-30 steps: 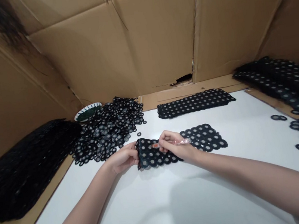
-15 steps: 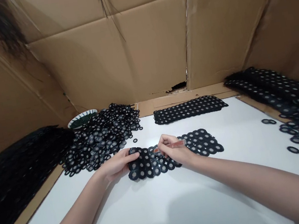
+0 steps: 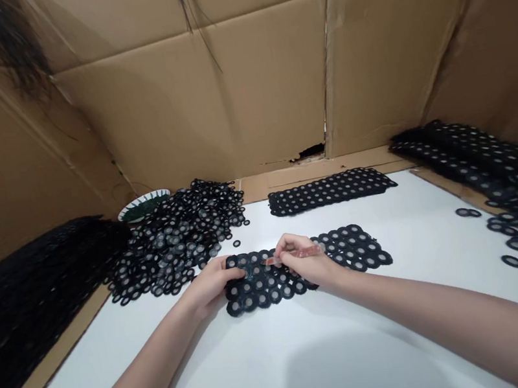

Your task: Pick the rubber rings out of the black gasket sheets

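A panel of joined black rings (image 3: pixel 260 287) lies across the white tabletop in front of me. My left hand (image 3: pixel 214 282) grips its left end, thumb on top and the other fingers mostly hidden beneath. In my right hand (image 3: pixel 305 260) is a slim pen-like tool with a reddish handle (image 3: pixel 311 250), pinched between thumb and fingers. The tool's tip points left and rests at or just above the rings near my left thumb; actual contact cannot be made out. Part of the panel's middle is hidden under my right hand, and its right end (image 3: pixel 356 247) shows beyond the wrist.
Loose black rings (image 3: pixel 172 240) are heaped at the back left beside a patterned dish (image 3: pixel 144 205). Another ring panel (image 3: pixel 332 190) lies at the back. Stacked panels (image 3: pixel 478 152) and loose rings are on the right, a dark stack (image 3: pixel 43 294) on the left. Cardboard walls (image 3: pixel 271 87) enclose the table.
My left thumb has shifted slightly right along the panel, and the panel's left part lies a little flatter. The tool's tip has moved slightly left; both hands keep their hold.
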Action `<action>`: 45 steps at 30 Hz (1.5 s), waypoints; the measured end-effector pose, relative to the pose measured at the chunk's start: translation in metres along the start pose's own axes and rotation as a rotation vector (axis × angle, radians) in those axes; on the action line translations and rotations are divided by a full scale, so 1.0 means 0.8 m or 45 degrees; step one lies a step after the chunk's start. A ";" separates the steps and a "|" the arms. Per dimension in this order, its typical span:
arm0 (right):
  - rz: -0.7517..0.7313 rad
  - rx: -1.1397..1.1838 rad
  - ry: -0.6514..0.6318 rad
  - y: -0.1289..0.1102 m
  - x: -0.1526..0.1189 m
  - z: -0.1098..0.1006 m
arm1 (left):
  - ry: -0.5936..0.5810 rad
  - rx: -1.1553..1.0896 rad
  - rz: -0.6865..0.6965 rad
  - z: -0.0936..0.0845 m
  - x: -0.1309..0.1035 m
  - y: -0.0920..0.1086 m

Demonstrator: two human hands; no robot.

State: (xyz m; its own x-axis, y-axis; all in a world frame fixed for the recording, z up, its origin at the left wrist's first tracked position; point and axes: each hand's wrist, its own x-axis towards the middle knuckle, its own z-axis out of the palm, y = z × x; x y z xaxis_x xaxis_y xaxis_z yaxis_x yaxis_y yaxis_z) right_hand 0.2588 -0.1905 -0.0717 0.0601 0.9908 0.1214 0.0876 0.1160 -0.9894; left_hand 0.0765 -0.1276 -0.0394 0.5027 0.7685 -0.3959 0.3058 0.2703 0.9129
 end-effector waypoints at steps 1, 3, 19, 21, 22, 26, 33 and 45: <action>0.001 0.038 -0.001 0.002 0.001 0.000 | -0.003 0.003 -0.007 -0.001 0.000 -0.001; 0.002 0.101 -0.002 0.005 0.004 -0.001 | -0.019 -0.014 -0.006 -0.001 0.001 -0.002; -0.168 -0.279 -0.074 0.002 -0.006 0.007 | 0.219 0.439 0.400 0.032 -0.017 0.002; -0.224 -0.331 -0.102 0.000 -0.007 0.011 | 0.232 0.527 0.453 0.036 -0.022 0.004; -0.247 -0.341 -0.112 0.000 -0.007 0.012 | 0.232 0.567 0.470 0.036 -0.024 0.005; -0.175 -0.097 -0.063 0.002 0.000 0.012 | 0.194 0.691 0.524 0.027 -0.019 0.006; 0.131 0.403 -0.016 0.005 0.010 -0.001 | 0.187 0.404 0.202 0.010 -0.001 -0.001; 0.009 0.101 -0.084 0.006 -0.001 0.006 | 0.226 0.449 0.292 0.016 -0.007 0.000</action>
State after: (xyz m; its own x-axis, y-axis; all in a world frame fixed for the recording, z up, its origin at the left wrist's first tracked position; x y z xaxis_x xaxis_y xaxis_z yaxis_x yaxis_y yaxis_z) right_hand 0.2548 -0.1902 -0.0768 -0.0058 0.9937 0.1116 0.0080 0.1116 -0.9937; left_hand 0.0842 -0.1395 -0.0383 0.4525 0.8813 -0.1361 0.4751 -0.1091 0.8731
